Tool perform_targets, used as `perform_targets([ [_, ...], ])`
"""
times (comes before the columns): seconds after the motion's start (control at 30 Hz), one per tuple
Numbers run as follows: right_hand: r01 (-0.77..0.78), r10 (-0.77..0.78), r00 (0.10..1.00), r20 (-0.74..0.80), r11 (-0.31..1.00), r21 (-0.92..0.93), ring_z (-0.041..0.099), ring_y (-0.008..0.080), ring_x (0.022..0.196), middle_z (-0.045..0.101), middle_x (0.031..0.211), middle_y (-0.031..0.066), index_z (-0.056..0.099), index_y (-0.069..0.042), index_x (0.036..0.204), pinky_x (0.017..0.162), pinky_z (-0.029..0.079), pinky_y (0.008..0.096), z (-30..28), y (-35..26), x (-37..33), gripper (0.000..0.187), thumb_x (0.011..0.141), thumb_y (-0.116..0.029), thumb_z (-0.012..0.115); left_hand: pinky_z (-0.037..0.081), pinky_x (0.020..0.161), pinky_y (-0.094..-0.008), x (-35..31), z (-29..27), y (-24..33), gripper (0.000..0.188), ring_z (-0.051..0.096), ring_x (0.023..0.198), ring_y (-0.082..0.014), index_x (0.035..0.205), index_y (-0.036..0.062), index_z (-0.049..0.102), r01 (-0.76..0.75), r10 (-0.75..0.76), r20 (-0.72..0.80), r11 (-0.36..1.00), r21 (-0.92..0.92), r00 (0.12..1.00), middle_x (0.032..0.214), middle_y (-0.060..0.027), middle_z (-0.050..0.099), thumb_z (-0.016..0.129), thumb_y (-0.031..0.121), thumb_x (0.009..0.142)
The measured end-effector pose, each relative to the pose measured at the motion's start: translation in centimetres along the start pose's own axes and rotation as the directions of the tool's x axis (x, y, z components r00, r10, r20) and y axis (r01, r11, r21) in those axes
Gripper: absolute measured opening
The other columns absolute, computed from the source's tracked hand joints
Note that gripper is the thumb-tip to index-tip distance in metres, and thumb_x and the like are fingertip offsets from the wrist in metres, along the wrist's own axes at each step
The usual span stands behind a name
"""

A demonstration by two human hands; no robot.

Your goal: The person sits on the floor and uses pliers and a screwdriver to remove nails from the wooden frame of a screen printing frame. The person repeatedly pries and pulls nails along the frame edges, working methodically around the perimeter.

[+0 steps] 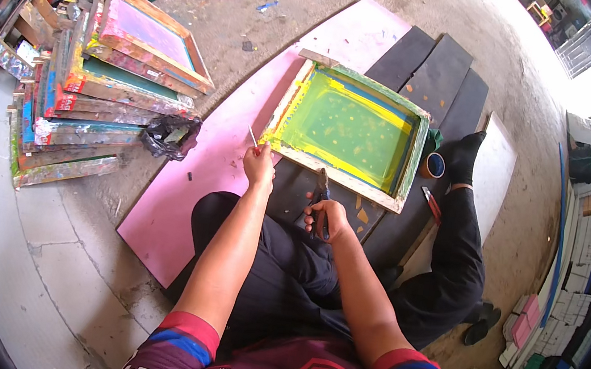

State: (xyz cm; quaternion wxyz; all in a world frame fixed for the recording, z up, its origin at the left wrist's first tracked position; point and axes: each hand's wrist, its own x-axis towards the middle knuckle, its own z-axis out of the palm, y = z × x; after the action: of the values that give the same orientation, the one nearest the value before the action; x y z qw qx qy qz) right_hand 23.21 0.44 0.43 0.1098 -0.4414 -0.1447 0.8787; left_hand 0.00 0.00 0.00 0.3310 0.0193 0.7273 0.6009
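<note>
My left hand is closed in a pinch on a thin pale stick, which points up past the near left corner of a screen-printing frame. The frame is wooden, smeared with yellow and green paint, and holds a green mesh with yellow spots and edges. In my right hand is a pair of dark pliers, its jaws pointing at the frame's near side. Whether the jaws grip anything is too small to tell.
The frame lies across black boards and a pink sheet. A cup of dark paint and a red-handled tool are to its right. Stacked printing frames and a black plastic bag stand at left.
</note>
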Motion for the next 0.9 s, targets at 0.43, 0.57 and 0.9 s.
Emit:
perform_targets([
  [0.43,0.165,-0.126,0.979,0.160,0.952,-0.257,0.066,0.0205,0.069,0.069,0.099,0.0178,0.054,0.003,0.127,0.056,0.056,0.0348,2.8,-0.5,-2.5,0.039,0.089,-0.006,0.059,0.035,0.037,-0.0269,-3.2,0.7,-0.1,0.024,0.045,0.042,-0.0079,0.099,0.0052,0.064,-0.075,-0.090,0.530,0.956,0.282,0.843,0.076,-0.0016,0.062,0.068,0.029,0.100],
  [0.57,0.192,-0.149,0.969,0.195,0.955,-0.224,0.066,0.0211,0.069,0.070,0.100,0.0167,0.052,0.004,0.129,0.057,0.056,0.0342,2.2,-0.3,-2.2,0.040,0.094,-0.009,0.062,0.035,0.037,-0.0272,-3.4,1.1,0.0,0.024,0.045,0.043,-0.0084,0.096,0.0055,0.062,-0.113,-0.056,0.521,0.951,0.287,0.852,0.072,-0.0007,0.058,0.067,0.028,0.101],
  [0.9,0.080,-0.154,0.973,-0.173,0.924,-0.373,0.068,0.0258,0.104,0.064,0.113,0.0117,0.051,-0.006,0.127,0.072,0.061,0.0468,4.7,-1.7,-4.6,0.030,0.102,-0.022,0.058,0.034,0.033,-0.0336,1.1,-0.5,0.3,0.033,0.047,0.037,-0.0150,0.081,0.0042,0.056,-0.013,0.016,-0.060,0.998,0.059,0.998,0.058,-0.0030,0.053,0.070,0.027,0.099],
])
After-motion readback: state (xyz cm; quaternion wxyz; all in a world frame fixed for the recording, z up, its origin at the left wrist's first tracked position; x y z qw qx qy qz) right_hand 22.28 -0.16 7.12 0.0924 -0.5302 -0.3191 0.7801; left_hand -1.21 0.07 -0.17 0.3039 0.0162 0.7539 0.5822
